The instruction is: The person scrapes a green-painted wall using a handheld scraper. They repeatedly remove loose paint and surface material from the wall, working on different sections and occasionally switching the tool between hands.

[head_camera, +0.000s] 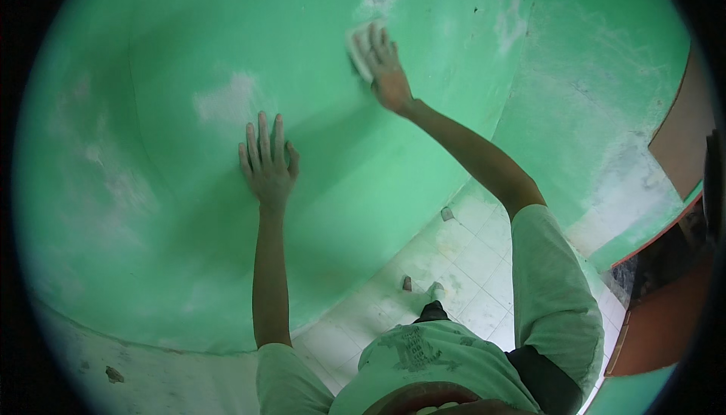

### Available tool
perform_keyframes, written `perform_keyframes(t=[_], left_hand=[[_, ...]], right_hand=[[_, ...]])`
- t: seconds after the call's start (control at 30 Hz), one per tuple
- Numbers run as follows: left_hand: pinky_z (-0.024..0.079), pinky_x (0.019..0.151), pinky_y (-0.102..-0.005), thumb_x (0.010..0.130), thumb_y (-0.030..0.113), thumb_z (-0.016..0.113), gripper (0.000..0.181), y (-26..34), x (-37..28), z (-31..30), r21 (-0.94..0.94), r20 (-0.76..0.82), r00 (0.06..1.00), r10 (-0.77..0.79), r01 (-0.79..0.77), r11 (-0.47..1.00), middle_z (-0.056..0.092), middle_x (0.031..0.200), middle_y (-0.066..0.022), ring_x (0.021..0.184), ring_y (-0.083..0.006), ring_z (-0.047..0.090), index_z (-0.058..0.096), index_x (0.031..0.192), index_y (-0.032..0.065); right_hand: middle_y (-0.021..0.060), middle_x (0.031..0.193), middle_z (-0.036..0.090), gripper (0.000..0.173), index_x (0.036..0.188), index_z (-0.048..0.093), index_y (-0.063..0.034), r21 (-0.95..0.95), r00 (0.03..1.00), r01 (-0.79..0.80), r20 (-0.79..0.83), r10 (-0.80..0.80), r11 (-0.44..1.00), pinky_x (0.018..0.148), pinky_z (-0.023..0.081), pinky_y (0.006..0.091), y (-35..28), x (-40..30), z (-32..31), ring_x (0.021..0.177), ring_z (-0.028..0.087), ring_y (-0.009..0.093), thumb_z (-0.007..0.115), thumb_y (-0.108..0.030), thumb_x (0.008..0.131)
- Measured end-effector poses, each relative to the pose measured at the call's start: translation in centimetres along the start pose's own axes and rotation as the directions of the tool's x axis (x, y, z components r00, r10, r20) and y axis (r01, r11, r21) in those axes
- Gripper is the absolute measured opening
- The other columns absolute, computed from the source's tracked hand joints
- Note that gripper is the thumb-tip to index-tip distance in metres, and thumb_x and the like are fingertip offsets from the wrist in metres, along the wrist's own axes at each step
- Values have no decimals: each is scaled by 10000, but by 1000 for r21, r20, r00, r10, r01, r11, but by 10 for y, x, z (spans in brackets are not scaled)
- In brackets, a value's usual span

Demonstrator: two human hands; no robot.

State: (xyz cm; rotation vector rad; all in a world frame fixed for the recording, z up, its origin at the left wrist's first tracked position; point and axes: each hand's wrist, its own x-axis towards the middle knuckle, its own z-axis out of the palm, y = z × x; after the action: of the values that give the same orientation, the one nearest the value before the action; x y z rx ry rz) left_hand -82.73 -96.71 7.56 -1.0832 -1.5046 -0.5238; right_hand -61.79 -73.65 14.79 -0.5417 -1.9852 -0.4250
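A green-painted wall (351,188) with whitish worn patches fills most of what lies before me. High on it, my right hand (387,69) presses a pale, flat pad (358,59) to the surface; whether it is a sanding pad or a folded cloth, I cannot tell. My left hand (267,165) is bare of any object, its palm towards the wall and its fingers spread, just below a whitish patch (228,99). Both arms are stretched out, the right one higher. Dust seems to coat the fingers.
Below is a floor of pale, dusty tiles (482,267), with two small blocks (447,214) near the wall's foot. A second green wall (590,103) meets this one at a corner on the right. An orange-brown panel (658,313) stands at lower right.
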Motion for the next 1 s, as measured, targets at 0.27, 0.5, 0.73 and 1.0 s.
perform_keyframes(t=[0.27, 0.5, 0.73, 1.0], left_hand=[[257, 1209, -441, 1002, 354, 487, 501, 6, 2, -2, -44, -2, 1000, 11, -11, 999, 451, 1578, -1, 1450, -235, 417, 506, 1498, 285], [257, 1211, -440, 1002, 362, 476, 509, -7, -9, 1, -18, 33, 999, 18, -17, 1000, 438, 1586, 14, 1455, -227, 407, 504, 1503, 275], [262, 1206, -449, 1005, 400, 451, 539, -9, -15, -3, -70, 106, 989, 107, -100, 993, 432, 1589, 35, 1452, -204, 408, 471, 1526, 265], [269, 1199, -472, 1018, 349, 446, 511, -13, -17, 2, -185, 127, 983, 130, -105, 977, 410, 1602, 10, 1442, -219, 420, 476, 1519, 251]], right_hand=[[174, 1683, 144, 904, 1623, 218, -235, 267, 934, -299, -115, 338, 916, 1196, 246, 605, 84, 23, -6, 1539, 157, 412, 675, -145, 849], [152, 1690, 125, 961, 1626, 200, -223, 7, 997, 72, -2, -72, 997, 1202, 249, 596, -15, -19, 10, 1522, 198, 430, 725, -180, 823], [102, 1693, 146, 949, 1618, 225, -252, 125, 989, -63, -122, 79, 990, 1213, 227, 612, 48, 0, 6, 1514, 196, 453, 721, -176, 812], [99, 1689, 159, 921, 1618, 219, -272, 205, 996, -24, -80, 42, 979, 1206, 231, 630, -49, -19, 22, 1520, 180, 439, 693, -150, 838]])
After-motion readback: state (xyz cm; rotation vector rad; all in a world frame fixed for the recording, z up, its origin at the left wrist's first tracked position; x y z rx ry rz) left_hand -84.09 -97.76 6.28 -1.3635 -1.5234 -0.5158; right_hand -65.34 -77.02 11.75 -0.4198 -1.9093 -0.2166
